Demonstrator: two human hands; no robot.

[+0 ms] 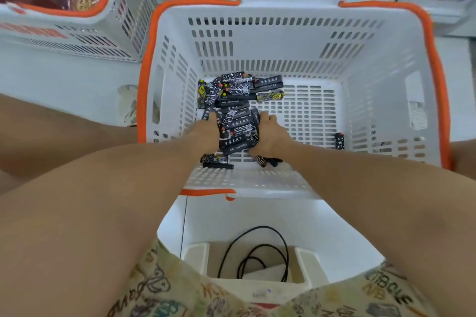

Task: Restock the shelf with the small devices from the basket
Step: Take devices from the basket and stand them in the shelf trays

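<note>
While both arms are reached down into the white slotted plastic basket with the orange rim, a bundle of small black oblong devices printed with white lettering is pressed between the two hands. The left hand is laid against the left side of the bundle, its fingers curled toward the devices; the right hand is set against the right side, its fingers bent over the top edge. The bundle is thus gripped from both sides on the basket floor.

Beyond the fingertips, more black devices with red and yellow caps are heaped toward the far left corner. Beneath the wrists a few further devices are seen lying loose. Well to the right of the right hand, one star-patterned device is stood against the basket wall.

To the left, a second white and orange basket is seen, and near the knees a black looped cable is seen on a white stool.
</note>
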